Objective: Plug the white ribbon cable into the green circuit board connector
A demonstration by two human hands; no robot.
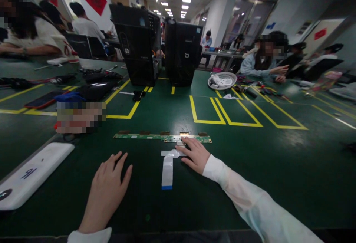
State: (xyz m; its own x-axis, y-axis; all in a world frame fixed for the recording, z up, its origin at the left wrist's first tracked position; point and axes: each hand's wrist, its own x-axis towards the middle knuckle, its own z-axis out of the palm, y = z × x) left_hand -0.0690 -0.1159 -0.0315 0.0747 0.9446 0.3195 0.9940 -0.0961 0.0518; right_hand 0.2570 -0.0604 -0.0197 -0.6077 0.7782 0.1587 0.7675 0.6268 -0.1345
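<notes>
A long, narrow green circuit board (150,137) lies across the table in front of me, with brownish tabs along its far edge. From its near side a white flat ribbon cable (167,168) runs toward me, bent at an angle and ending in a blue strip. My right hand (197,154) rests over the board's right part and the cable's upper end, fingers stretched out and apart; its fingertips cover part of the connector area. To the left of the cable, my left hand (109,183) lies on the tabletop, fingers spread and holding nothing.
Two black computer towers (139,46) stand at the back. A white device (36,172) lies at left, near a blue cloth-like item (71,97) and cables. A white basket (222,81) with parts sits back right. Yellow tape (208,122) marks the green table. Other people sit around.
</notes>
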